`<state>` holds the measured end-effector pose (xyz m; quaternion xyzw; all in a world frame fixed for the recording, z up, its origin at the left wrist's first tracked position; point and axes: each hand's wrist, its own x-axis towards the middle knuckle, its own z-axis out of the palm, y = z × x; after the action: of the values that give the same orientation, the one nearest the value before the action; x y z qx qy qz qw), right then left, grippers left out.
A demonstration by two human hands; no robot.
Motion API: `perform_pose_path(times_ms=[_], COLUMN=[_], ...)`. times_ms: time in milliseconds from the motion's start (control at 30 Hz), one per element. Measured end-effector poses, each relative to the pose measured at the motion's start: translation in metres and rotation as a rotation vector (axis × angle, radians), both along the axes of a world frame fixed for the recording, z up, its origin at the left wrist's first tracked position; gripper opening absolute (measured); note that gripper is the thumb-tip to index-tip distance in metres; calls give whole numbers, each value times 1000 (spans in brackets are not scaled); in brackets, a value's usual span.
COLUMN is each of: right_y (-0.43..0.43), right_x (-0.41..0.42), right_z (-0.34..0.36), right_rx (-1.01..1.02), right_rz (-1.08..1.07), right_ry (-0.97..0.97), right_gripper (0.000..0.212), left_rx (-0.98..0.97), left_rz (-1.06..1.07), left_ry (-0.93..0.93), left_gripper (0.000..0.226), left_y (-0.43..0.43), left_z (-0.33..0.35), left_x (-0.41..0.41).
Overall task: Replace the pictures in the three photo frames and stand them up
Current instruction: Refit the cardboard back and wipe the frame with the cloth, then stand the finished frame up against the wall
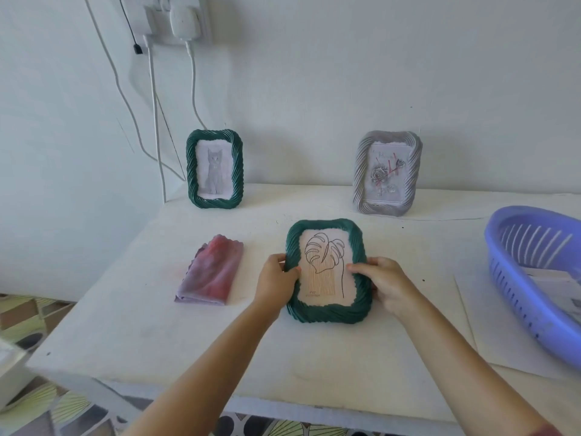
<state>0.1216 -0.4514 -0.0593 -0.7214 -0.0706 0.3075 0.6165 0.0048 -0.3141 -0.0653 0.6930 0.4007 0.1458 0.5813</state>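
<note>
Under the fingers, a white table (314,357); well to the right of them, a purple basket (503,234) with papers inside. Far beyond the fingertips, by the wall, already upright: green cat frame (215,169) and grey rose frame (387,173), each showing a picture. Between the fingers, the green leaf frame (327,311), picture in, face up, on or just above the table; cannot tell which. Left of the left fingers, a folded cloth (210,273). Clamped on the leaf frame's side edges: left hand (275,280), right hand (385,281), thumbs on the front. Probably left to do: standing this last one up.
</note>
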Motion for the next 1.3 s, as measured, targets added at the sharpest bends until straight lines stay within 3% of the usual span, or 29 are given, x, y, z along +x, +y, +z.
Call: perform_pose_path(times_ms=[67, 133, 433, 700, 1000, 1167, 1300], right_y=[7, 16, 107, 190, 212, 197, 185], right_x=[10, 21, 102, 161, 176, 162, 152], right_z=[5, 10, 58, 61, 31, 12, 0], right_rx=[71, 95, 275, 242, 174, 150, 177], right_rz=[52, 111, 235, 210, 140, 105, 119], right_ry=[119, 140, 54, -62, -194, -255, -235], right_gripper=[30, 33, 16, 15, 15, 44, 67], left_rx=[-196, -226, -123, -118, -170, -130, -110], left_rz=[0, -8, -23, 21, 49, 48, 63], left_ry=[-120, -175, -345, -396, -395, -417, -426], left_gripper=[35, 35, 27, 27, 31, 55, 58], left_y=[6, 18, 96, 170, 194, 189, 185], left_z=[11, 19, 65, 58, 23, 6, 4], left_x=[5, 12, 79, 150, 176, 163, 158])
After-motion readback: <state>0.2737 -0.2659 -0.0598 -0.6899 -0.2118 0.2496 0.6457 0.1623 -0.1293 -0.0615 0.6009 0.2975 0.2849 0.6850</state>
